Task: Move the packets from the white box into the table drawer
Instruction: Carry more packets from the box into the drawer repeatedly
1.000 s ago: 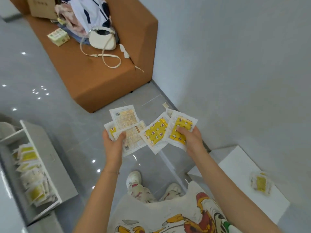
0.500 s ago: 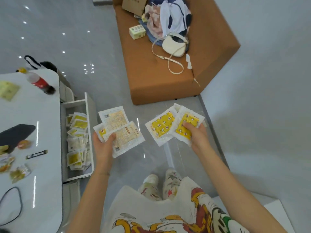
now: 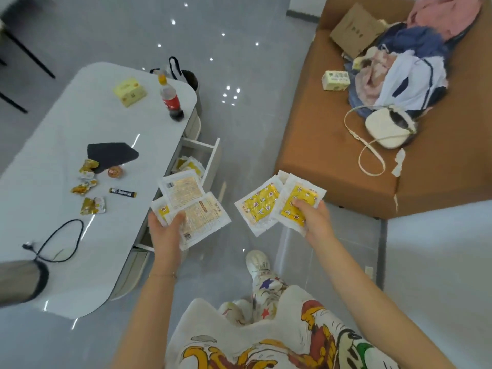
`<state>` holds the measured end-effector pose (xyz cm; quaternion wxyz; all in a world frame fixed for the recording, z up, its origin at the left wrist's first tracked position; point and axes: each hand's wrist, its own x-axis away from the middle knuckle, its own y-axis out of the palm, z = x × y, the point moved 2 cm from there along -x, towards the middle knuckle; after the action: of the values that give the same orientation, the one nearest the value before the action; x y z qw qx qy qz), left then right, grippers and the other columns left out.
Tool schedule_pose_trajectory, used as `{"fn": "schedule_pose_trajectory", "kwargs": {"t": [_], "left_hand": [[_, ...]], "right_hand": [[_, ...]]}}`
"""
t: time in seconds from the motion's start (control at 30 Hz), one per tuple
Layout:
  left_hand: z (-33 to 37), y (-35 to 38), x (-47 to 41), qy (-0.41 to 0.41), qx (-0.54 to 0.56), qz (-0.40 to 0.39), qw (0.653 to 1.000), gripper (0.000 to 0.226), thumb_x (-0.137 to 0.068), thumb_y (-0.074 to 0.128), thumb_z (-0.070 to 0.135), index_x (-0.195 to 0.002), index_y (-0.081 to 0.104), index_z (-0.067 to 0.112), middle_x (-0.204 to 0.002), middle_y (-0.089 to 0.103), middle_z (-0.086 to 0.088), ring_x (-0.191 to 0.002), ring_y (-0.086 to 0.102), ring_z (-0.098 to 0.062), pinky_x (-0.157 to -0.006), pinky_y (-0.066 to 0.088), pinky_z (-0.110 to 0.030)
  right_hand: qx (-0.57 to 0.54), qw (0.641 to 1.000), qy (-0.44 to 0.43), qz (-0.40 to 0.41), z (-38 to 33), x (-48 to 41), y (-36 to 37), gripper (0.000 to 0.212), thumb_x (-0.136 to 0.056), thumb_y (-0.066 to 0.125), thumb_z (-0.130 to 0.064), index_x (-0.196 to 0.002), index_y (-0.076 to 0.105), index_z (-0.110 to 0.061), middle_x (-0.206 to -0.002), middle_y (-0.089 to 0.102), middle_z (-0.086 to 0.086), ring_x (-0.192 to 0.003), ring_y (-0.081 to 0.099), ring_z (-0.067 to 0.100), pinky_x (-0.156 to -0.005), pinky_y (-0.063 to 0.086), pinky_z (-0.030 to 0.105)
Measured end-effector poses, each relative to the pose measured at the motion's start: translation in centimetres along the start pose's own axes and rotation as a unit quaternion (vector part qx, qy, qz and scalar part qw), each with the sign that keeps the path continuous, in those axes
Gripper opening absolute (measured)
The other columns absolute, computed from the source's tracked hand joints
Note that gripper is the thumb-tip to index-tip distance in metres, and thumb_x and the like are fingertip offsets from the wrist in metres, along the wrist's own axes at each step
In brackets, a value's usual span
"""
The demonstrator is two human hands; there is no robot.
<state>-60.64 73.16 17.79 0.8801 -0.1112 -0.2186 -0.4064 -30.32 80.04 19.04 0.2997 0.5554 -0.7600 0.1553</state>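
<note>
My left hand (image 3: 166,230) grips a fan of three white packets (image 3: 191,206), printed backs mostly up, right over the near end of the open table drawer (image 3: 213,161). More yellow and white packets (image 3: 190,163) lie inside that drawer. My right hand (image 3: 314,222) holds a second fan of yellow-faced packets (image 3: 269,203) above the grey floor, to the right of the drawer. The white box is out of view.
The white table (image 3: 53,161) carries a cola bottle (image 3: 170,99), a yellow box (image 3: 130,91), a black pouch (image 3: 111,155), snack wrappers (image 3: 87,187) and a black cable (image 3: 61,241). An orange sofa (image 3: 319,155) with clothes and a white handbag (image 3: 386,126) stands at the right.
The view has swung left, away from the white box and the wall, towards the table. Both hands carried their packets leftward, so the left fan now hangs over the drawer.
</note>
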Motion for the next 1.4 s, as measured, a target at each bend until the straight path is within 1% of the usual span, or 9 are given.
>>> {"fn": "schedule_pose_trajectory", "kwargs": {"t": [0.17, 0.37, 0.57, 0.77, 0.97, 1.13, 1.2, 1.3, 1.4], "left_hand": [[0.0, -0.9, -2.5, -0.019, 0.039, 0.086, 0.995, 0.026, -0.087, 0.065, 0.005, -0.100, 0.051, 0.023, -0.120, 0.061, -0.013, -0.108, 0.063, -0.028, -0.094, 0.050, -0.056], [-0.2, -1.9, -3.9, -0.044, 0.087, 0.170, 0.981, 0.025, -0.090, 0.062, 0.004, -0.100, 0.047, 0.021, -0.116, 0.063, -0.008, -0.107, 0.063, -0.030, -0.093, 0.051, -0.052], [-1.6, -4.7, -5.6, -0.077, 0.102, 0.196, 0.972, 0.032, -0.092, 0.060, 0.008, -0.118, 0.046, 0.019, -0.117, 0.064, -0.003, -0.104, 0.066, -0.024, -0.087, 0.054, -0.047], [-4.7, -6.7, -10.8, -0.133, 0.107, 0.202, 0.964, 0.039, -0.090, 0.062, 0.006, -0.123, 0.046, 0.020, -0.117, 0.064, -0.004, -0.103, 0.066, -0.024, -0.086, 0.054, -0.046], [-10.2, -7.0, -18.3, -0.218, 0.117, 0.208, 0.946, 0.046, -0.087, 0.066, 0.005, -0.127, 0.047, 0.016, -0.118, 0.064, -0.008, -0.097, 0.068, -0.025, -0.068, 0.059, -0.038], [-15.2, -5.7, -25.1, -0.252, 0.094, 0.190, 0.944, 0.040, -0.087, 0.064, 0.004, -0.121, 0.047, 0.019, -0.112, 0.063, -0.003, -0.089, 0.065, -0.014, -0.059, 0.057, -0.028], [-17.8, -5.5, -28.0, -0.261, 0.088, 0.185, 0.943, 0.045, -0.088, 0.064, 0.006, -0.126, 0.045, 0.019, -0.118, 0.062, -0.004, -0.092, 0.065, -0.015, -0.066, 0.059, -0.034], [-21.8, -5.6, -32.0, -0.279, 0.098, 0.204, 0.933, 0.051, -0.089, 0.063, 0.008, -0.134, 0.040, 0.021, -0.124, 0.057, -0.004, -0.106, 0.061, -0.024, -0.085, 0.055, -0.045], [-26.1, -6.2, -34.9, -0.283, 0.112, 0.238, 0.922, 0.055, -0.090, 0.062, 0.010, -0.139, 0.038, 0.020, -0.131, 0.054, -0.006, -0.116, 0.058, -0.028, -0.092, 0.052, -0.047]], "right_hand": [[0.044, 0.998, 0.010, -0.050, -2.5, -4.5, 3.6, 0.039, -0.083, 0.066, 0.001, -0.120, 0.059, -0.010, -0.109, 0.070, 0.009, -0.097, 0.068, 0.027, -0.084, 0.056, 0.045], [0.121, 0.985, 0.044, -0.119, -3.3, -9.0, 9.2, 0.039, -0.084, 0.065, 0.000, -0.121, 0.059, -0.010, -0.112, 0.069, 0.011, -0.097, 0.068, 0.027, -0.082, 0.056, 0.043], [0.150, 0.971, 0.090, -0.162, -1.9, -12.5, 15.9, 0.040, -0.084, 0.066, 0.000, -0.123, 0.059, -0.009, -0.112, 0.068, 0.012, -0.096, 0.068, 0.027, -0.075, 0.056, 0.040], [0.187, 0.963, 0.116, -0.158, 0.8, -17.7, 22.1, 0.035, -0.083, 0.066, 0.000, -0.117, 0.062, -0.011, -0.114, 0.067, 0.015, -0.104, 0.065, 0.035, -0.089, 0.052, 0.052], [0.222, 0.944, 0.174, -0.171, 6.5, -23.5, 26.8, 0.040, -0.085, 0.062, 0.002, -0.124, 0.056, -0.007, -0.113, 0.066, 0.018, -0.076, 0.072, 0.023, -0.059, 0.060, 0.036], [0.269, 0.934, 0.181, -0.151, 12.3, -29.8, 30.6, 0.035, -0.083, 0.066, 0.001, -0.116, 0.060, -0.008, -0.095, 0.072, 0.009, -0.077, 0.070, 0.023, -0.071, 0.059, 0.041], [0.296, 0.927, 0.172, -0.154, 14.4, -33.0, 32.8, 0.025, -0.084, 0.064, 0.003, -0.102, 0.060, -0.013, -0.088, 0.071, 0.006, -0.076, 0.068, 0.022, -0.073, 0.057, 0.041], [0.330, 0.920, 0.134, -0.163, 17.8, -38.6, 36.4, 0.025, -0.083, 0.064, 0.006, -0.097, 0.058, -0.014, -0.072, 0.072, -0.001, -0.064, 0.069, 0.013, -0.056, 0.059, 0.030], [0.369, 0.906, 0.093, -0.184, 21.6, -43.8, 39.4, 0.028, -0.083, 0.064, 0.005, -0.094, 0.055, -0.018, -0.084, 0.067, 0.001, -0.073, 0.065, 0.014, -0.059, 0.059, 0.026]]}}
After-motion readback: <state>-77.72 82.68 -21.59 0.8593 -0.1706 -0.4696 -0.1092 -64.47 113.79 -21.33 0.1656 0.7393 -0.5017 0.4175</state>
